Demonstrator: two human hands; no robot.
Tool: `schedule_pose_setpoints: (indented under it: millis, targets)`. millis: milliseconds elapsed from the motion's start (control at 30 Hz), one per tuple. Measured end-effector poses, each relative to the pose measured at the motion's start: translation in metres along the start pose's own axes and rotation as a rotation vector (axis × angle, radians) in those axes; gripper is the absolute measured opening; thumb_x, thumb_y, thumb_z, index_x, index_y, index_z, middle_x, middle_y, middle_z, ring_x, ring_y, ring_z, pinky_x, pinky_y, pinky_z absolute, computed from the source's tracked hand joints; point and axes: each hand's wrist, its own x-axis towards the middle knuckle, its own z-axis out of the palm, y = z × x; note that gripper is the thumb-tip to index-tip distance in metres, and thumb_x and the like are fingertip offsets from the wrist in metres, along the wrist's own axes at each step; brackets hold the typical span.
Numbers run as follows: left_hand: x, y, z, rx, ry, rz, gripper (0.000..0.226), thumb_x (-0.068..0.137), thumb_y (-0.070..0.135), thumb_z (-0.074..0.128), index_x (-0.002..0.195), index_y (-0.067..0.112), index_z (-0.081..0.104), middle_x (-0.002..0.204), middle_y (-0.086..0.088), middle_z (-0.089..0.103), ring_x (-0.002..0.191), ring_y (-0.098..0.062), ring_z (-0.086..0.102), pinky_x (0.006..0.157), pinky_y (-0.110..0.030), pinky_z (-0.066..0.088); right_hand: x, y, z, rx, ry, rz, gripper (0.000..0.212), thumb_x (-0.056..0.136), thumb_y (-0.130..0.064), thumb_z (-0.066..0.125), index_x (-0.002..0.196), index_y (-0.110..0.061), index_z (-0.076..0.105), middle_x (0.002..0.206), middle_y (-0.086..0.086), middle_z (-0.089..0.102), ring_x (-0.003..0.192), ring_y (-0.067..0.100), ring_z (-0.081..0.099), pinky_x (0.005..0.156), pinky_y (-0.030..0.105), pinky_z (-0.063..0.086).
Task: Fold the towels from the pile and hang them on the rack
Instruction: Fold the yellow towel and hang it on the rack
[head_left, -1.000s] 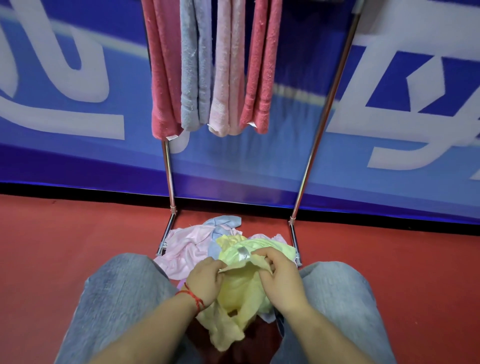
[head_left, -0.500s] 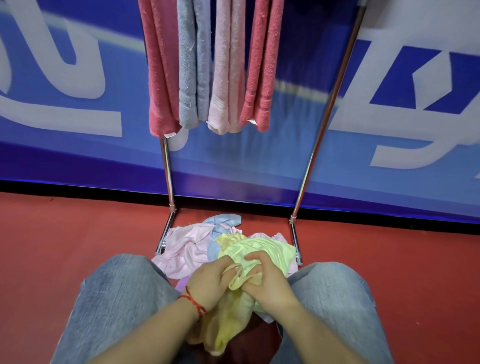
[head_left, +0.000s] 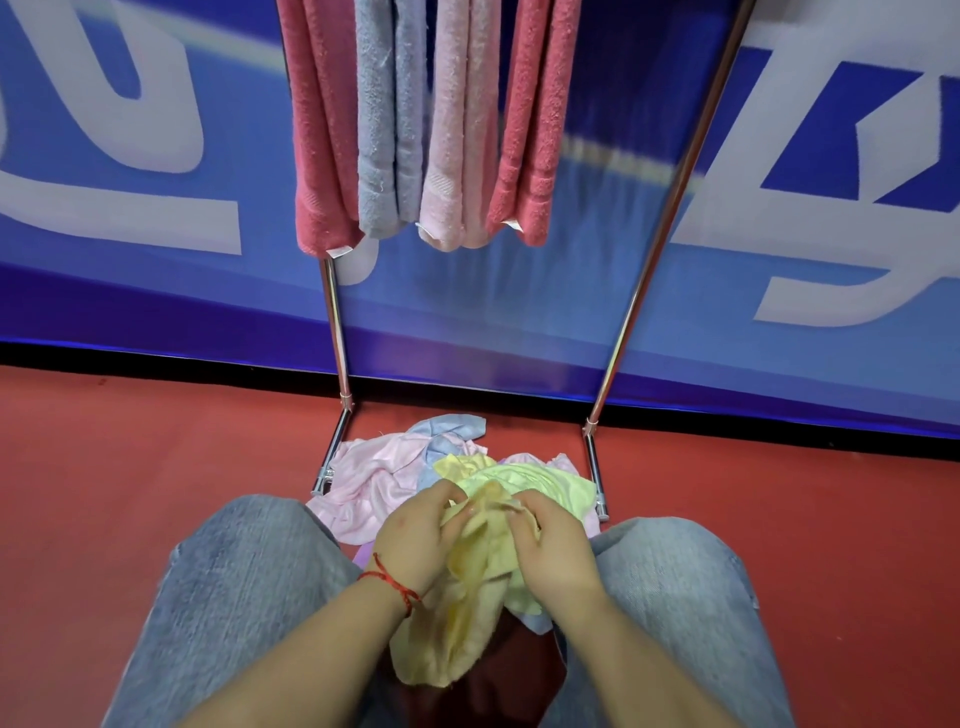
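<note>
A person crouches on a red floor (head_left: 130, 467) before a chrome towel rack (head_left: 652, 249), whose top rail is cut off by the upper edge of the head view; only its two uprights and short feet show. Four folded towels hang from it side by side, their tops also out of frame: a coral towel (head_left: 317, 156) at the left, a grey-blue towel (head_left: 387, 130), a pale pink towel (head_left: 457, 145) and a second coral towel (head_left: 535, 135). The first covers the upper part of the left upright.

Between the rack's feet lies the pile (head_left: 384, 478) of loose cloths in pink, light blue and pale green, its near side hidden behind the hands and the knees in blue jeans (head_left: 249, 587).

The left hand (head_left: 415, 545), with a red string bracelet (head_left: 392, 584) at the wrist, and the right hand (head_left: 556, 551) meet over the pile, both gripping a crumpled yellow towel (head_left: 457, 623). The fingers (head_left: 447, 499) of each hand are curled into the bunched top edge; the fingertips are buried in the folds and hard to make out. The towel hangs between the knees, its lower end loose.

Behind the rack stands a blue banner (head_left: 156, 291) with large white lettering, too cropped to read.
</note>
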Motion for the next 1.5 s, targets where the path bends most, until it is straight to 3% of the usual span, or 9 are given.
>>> schedule_pose_setpoints:
  millis: [200,367,467,600,733,900,1000,1133,1500]
  targets:
    - [0.010,-0.012,0.005,0.107,0.011,-0.083,0.023,0.097,0.025,0.041,0.112,0.018,0.058,0.106,-0.003,0.063,0.104,-0.021,0.056,0.082,-0.027,0.039,0.004,-0.003,-0.011,0.116,0.251,-0.019,0.017,0.093,-0.008,0.048,0.093,-0.016,0.063,0.084,-0.013,0.062,0.085,-0.003,0.057,0.080,0.012,0.041]
    - [0.017,-0.023,0.000,-0.085,0.080,-0.253,0.019,0.097,0.021,0.044,0.102,0.013,0.061,0.102,-0.005,0.064,0.096,-0.023,0.057,0.078,-0.026,0.039,0.010,0.000,-0.021,0.210,0.417,0.139,0.019,0.096,-0.014,0.043,0.099,-0.014,0.062,0.096,0.001,0.066,0.097,0.020,0.059,0.090,0.039,0.047]
    - [0.020,-0.019,-0.006,-0.326,0.093,-0.296,0.013,0.092,0.021,0.056,0.093,0.011,0.065,0.090,-0.004,0.065,0.085,-0.016,0.056,0.075,-0.024,0.040,0.013,0.004,-0.027,0.205,0.430,0.211,0.022,0.096,-0.016,0.043,0.104,-0.010,0.063,0.102,0.004,0.066,0.103,0.023,0.058,0.094,0.039,0.045]
    - [0.022,-0.015,-0.018,-0.554,0.135,-0.382,0.021,0.088,0.026,0.062,0.074,0.010,0.063,0.069,-0.005,0.057,0.062,-0.013,0.048,0.056,-0.019,0.041,0.015,0.008,-0.030,0.251,0.417,0.298,0.024,0.095,-0.019,0.049,0.112,-0.011,0.065,0.114,0.002,0.065,0.111,0.019,0.057,0.097,0.033,0.044]
    - [0.019,-0.015,-0.019,-0.543,0.117,-0.298,0.017,0.088,0.023,0.062,0.072,0.016,0.063,0.071,0.001,0.060,0.067,-0.009,0.051,0.065,-0.018,0.042,0.012,0.006,-0.023,0.313,0.323,0.213,0.024,0.090,-0.020,0.061,0.113,-0.020,0.064,0.116,-0.012,0.062,0.109,0.009,0.055,0.097,0.023,0.041]
    - [0.014,-0.015,-0.006,-0.200,-0.106,-0.052,0.008,0.086,0.037,0.063,0.082,0.031,0.065,0.085,0.015,0.066,0.085,-0.002,0.059,0.077,-0.006,0.040,0.005,0.000,-0.005,0.121,-0.057,0.081,0.062,0.085,-0.026,0.066,0.136,-0.042,0.034,0.078,-0.018,0.048,0.078,-0.002,0.047,0.072,0.003,0.036]
    - [0.009,-0.009,-0.006,-0.081,-0.186,0.063,0.035,0.079,0.053,0.052,0.093,0.026,0.068,0.092,0.012,0.069,0.090,-0.006,0.062,0.083,-0.018,0.044,0.002,0.002,0.002,0.033,-0.216,0.027,0.063,0.087,-0.026,0.064,0.137,-0.044,0.031,0.083,-0.023,0.050,0.078,-0.003,0.048,0.073,0.007,0.037]
    - [0.005,0.002,-0.008,0.027,-0.189,0.157,0.050,0.075,0.062,0.042,0.098,0.025,0.067,0.093,0.007,0.069,0.089,-0.008,0.060,0.075,-0.018,0.040,0.004,0.007,0.000,-0.038,-0.215,0.047,0.024,0.089,-0.027,0.060,0.113,-0.029,0.059,0.100,-0.014,0.060,0.097,0.004,0.052,0.073,0.001,0.034]
    - [0.014,-0.013,-0.011,-0.153,-0.031,-0.101,0.010,0.086,0.014,0.060,0.085,0.024,0.061,0.072,0.008,0.058,0.067,-0.009,0.054,0.067,-0.023,0.041,0.010,0.005,-0.015,-0.006,0.111,0.170,0.007,0.094,-0.025,0.054,0.096,-0.019,0.054,0.094,-0.005,0.059,0.096,0.007,0.048,0.071,0.020,0.030]
